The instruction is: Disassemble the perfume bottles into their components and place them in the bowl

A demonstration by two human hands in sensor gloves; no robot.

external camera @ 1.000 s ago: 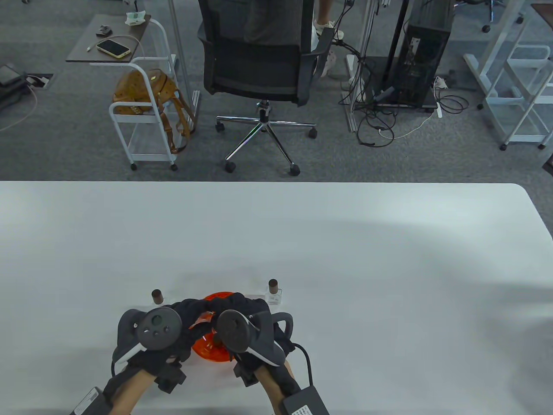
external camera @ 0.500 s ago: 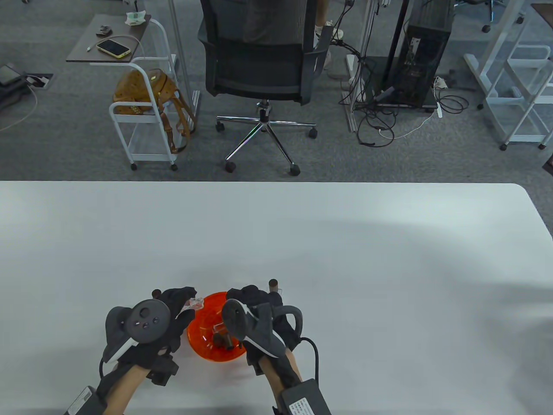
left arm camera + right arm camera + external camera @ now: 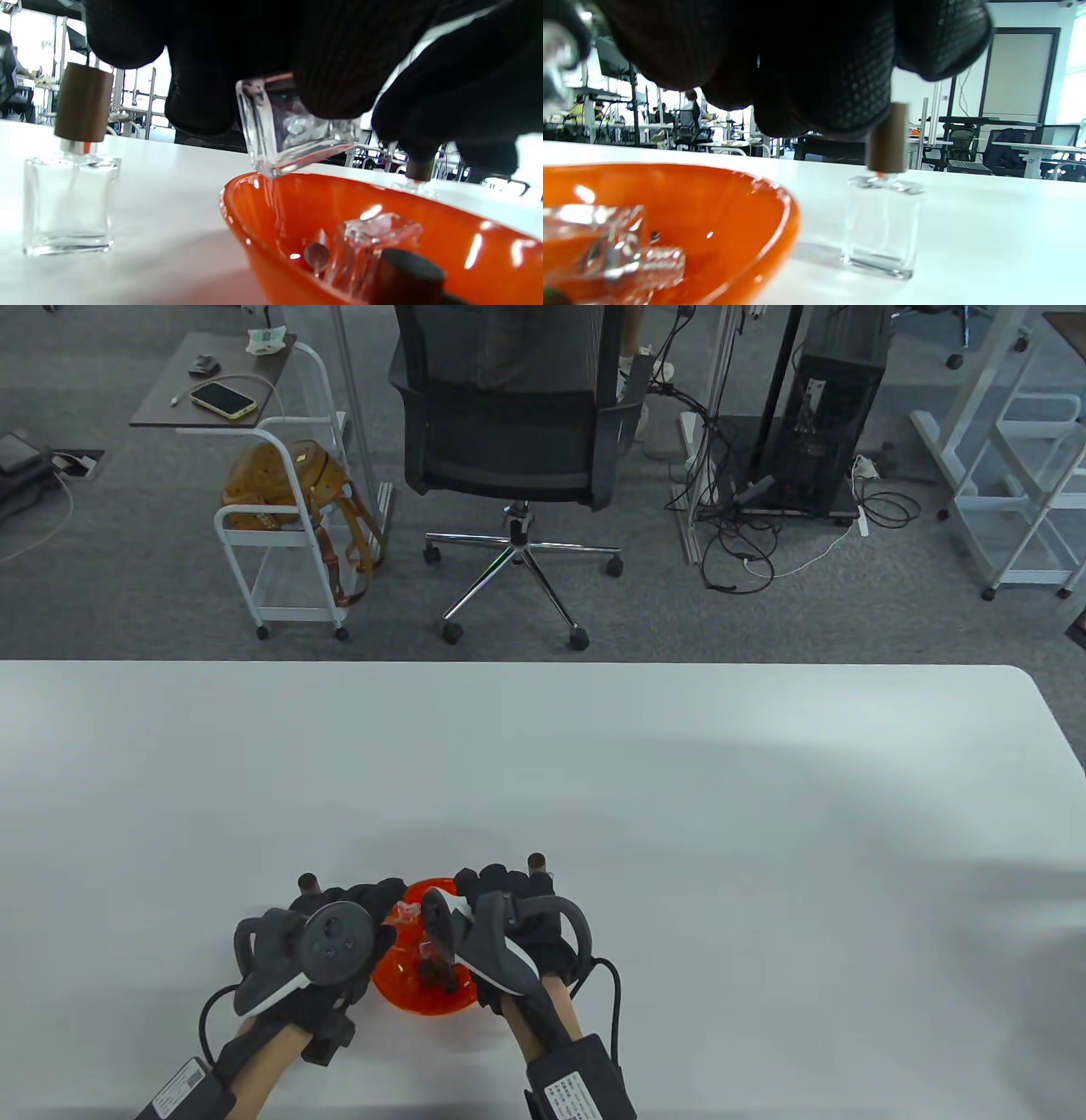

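My left hand [image 3: 392,899] pinches a clear glass bottle body [image 3: 292,127] with no cap, tilted just over the near-left rim of the orange bowl [image 3: 407,997]. Inside the bowl [image 3: 237,190] lie another clear glass body [image 3: 369,245] and a dark cap [image 3: 407,271]. A capped bottle [image 3: 72,169] with a brown cap [image 3: 308,883] stands left of the bowl. A second capped bottle [image 3: 882,212] stands at the bowl's right. My right hand [image 3: 488,886] hovers over the bowl's far right edge beside it, fingers loosely curled with nothing seen in them.
The white table [image 3: 679,814] stretches wide to the right and behind the bowl. Beyond its far edge are an office chair [image 3: 509,432] and a small cart [image 3: 280,517] on the floor.
The hands, joined over the bowl a second ago, came apart. My left hand then carried the glass body back right to the bowl's rim. My right hand shifted slightly towards the right bottle.
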